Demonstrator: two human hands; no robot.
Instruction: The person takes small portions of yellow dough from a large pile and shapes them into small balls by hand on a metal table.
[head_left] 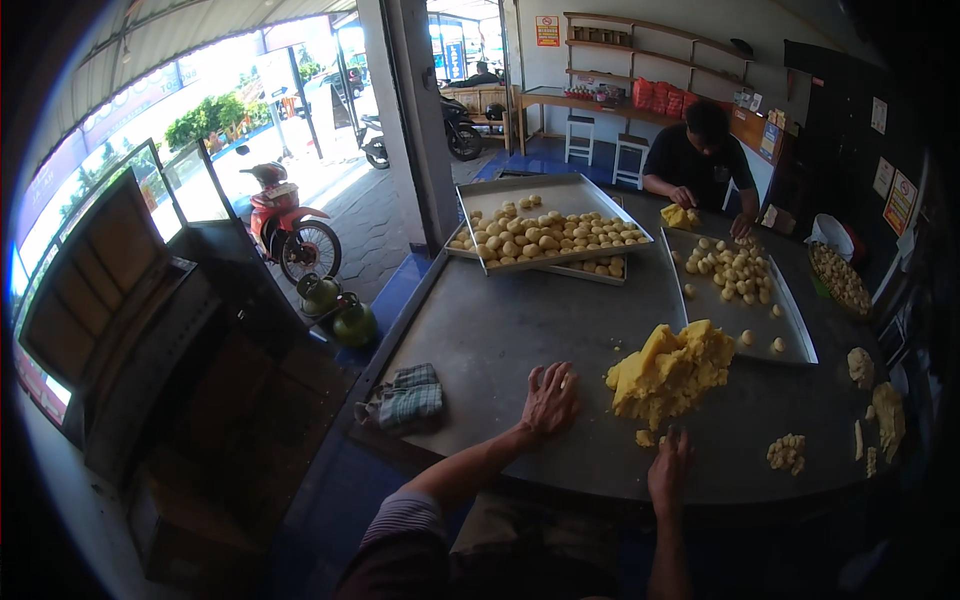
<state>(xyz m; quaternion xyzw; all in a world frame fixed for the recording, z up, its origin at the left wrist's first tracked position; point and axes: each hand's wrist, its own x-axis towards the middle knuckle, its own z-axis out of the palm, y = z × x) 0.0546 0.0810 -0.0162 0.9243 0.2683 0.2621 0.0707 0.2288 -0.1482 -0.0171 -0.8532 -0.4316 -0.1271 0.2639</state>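
A large crumbly mound of yellow dough (670,372) rests on the dark metal table (470,325) before me. My left hand (549,402) is palm down on the tabletop, left of the mound, its fingers bent and apart. What may lie under that palm is hidden. Close to the mound's near side, my right hand (671,468) has its fingers curled together, with a bit of yellow dough showing at the fingertips. A small loose dough piece (645,438) lies just left of those fingers. Crumbs are scattered on the metal between the hands.
A folded checked cloth (410,397) lies at left. Stacked trays (540,190) of dough balls stand at the back; another tray (795,335) is at right. Across the table a person (705,160) handles dough. Small dough pieces (786,453) lie at right; green gas cylinders (354,322) stand beyond the table's left edge.
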